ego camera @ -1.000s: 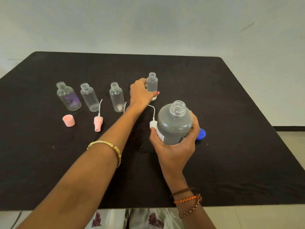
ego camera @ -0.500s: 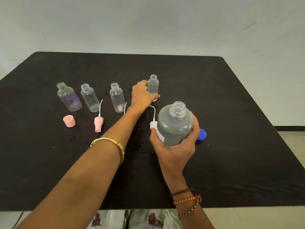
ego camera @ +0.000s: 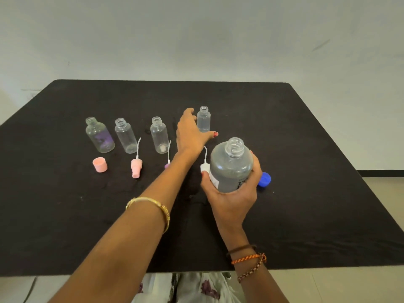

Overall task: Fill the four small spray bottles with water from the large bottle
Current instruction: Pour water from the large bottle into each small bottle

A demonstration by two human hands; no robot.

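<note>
Gripping the uncapped large bottle (ego camera: 230, 169) upright in the right hand (ego camera: 229, 197), fingers curled round it. Reaching the left hand (ego camera: 190, 134), fingers loosely spread and empty, beside the rightmost small spray bottle (ego camera: 203, 119) standing on the black table (ego camera: 306, 149).

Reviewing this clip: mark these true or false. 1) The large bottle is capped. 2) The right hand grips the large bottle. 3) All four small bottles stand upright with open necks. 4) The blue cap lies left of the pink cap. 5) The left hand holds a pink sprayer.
1) False: the large bottle has an open neck.
2) True: the right hand grips it.
3) True.
4) False: the blue cap lies far right of the pink cap.
5) False: the left hand is beside the rightmost small bottle; the pink sprayer lies on the table.
</note>
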